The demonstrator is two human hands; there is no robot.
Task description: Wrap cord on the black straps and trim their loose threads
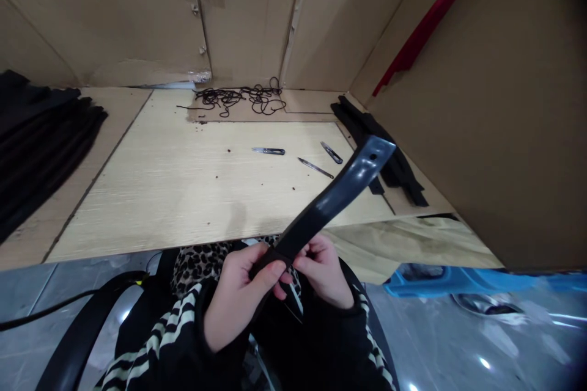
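Note:
A long, glossy black strap (328, 201) with a small hole near its far end slants up and to the right from my lap over the table edge. My left hand (245, 290) is closed around its lower end, thumb on top. My right hand (323, 269) is closed in a pinch against the strap's right side; what lies between its fingertips is hidden. Beyond the strap, two small thread snips, one in the middle (269, 151) and one farther right (331, 153), lie on the table. Between them and the strap is a thin, pointed metal tool (315, 167).
Tangled dark cord (238, 98) lies at the back of the table (151, 195). Dark strips are stacked at the left (41, 146) and more strips (398, 165) at the right. Cardboard walls (247, 18) enclose the back and right. A blue plastic container (440, 281) stands below.

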